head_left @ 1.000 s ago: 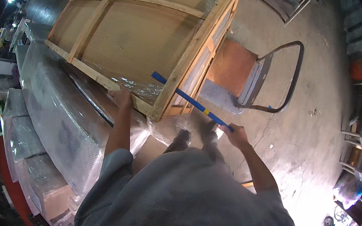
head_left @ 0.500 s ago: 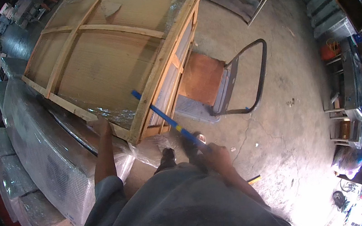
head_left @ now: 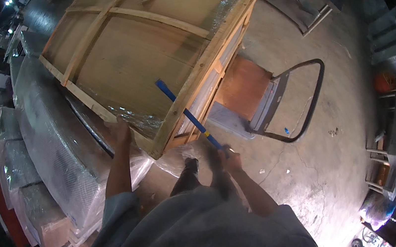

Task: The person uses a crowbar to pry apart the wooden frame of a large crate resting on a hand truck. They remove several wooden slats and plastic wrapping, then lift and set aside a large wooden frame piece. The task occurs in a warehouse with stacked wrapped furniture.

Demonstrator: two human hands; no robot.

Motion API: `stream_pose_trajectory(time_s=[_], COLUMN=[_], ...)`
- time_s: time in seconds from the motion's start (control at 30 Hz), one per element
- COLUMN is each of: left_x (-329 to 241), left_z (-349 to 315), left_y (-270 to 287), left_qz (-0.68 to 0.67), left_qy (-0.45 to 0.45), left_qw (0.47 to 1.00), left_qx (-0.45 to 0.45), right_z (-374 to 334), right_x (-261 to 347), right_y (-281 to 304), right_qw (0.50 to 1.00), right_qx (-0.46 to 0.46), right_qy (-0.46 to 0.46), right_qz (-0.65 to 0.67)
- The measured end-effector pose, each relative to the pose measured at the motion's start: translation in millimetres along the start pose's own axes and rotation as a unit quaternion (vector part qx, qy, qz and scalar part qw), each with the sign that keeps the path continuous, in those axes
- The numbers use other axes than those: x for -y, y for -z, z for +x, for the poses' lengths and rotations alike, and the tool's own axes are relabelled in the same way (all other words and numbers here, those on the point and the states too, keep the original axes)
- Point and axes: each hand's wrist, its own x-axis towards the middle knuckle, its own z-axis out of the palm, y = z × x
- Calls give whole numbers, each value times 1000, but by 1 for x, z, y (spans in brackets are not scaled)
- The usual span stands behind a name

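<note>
1. One left hand (head_left: 119, 130), left of centre, on the lower-left edge slat (head_left: 89, 103); cannot tell whether clenched.
2. One wooden crate (head_left: 160, 19), upper centre.
3. One blue bar (head_left: 197, 122), centre, beneath the right-hand rail (head_left: 206, 67); levering seemingly in hand.
4. One right hand (head_left: 232, 159), lower centre, grasping bar; next move likely calls for steady leverage.

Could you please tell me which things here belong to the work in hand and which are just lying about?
In use:
blue bar, in the right hand
wooden crate, left hand at its edge

Apparently just nearby:
trolley with black looped handle
brown board
wrapped packages
</note>
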Motion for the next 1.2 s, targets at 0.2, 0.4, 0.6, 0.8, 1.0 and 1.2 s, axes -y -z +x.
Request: stream_pose_trajectory(time_s=[0.2, 0.4, 0.6, 0.8, 1.0, 1.2], left_x=[-13, -15, 15, 24, 24, 19], left_z=[-7, -22, 9, 19, 11, 8], left_y=[10, 23, -23, -34, -35, -24], left_qz=[-20, -54, -120, -116, -149, -166], left_qy=[93, 36, 82, 122, 69, 71], left_qw=[992, 997, 989, 985, 986, 983], left_qx=[86, 47, 35, 50, 0, 35], right_z=[25, 1, -34, -100, -107, -78], right_x=[-26, 6, 78, 81, 82, 70], right_y=[-59, 53, 189, 234, 198, 118], right_qw=[988, 990, 993, 992, 984, 973], right_qx=[-48, 93, 98, 125, 161, 217], right_qy=[91, 73, 47, -28, 73, 56], right_qz=[-112, 83, 52, -8, -18, 50])
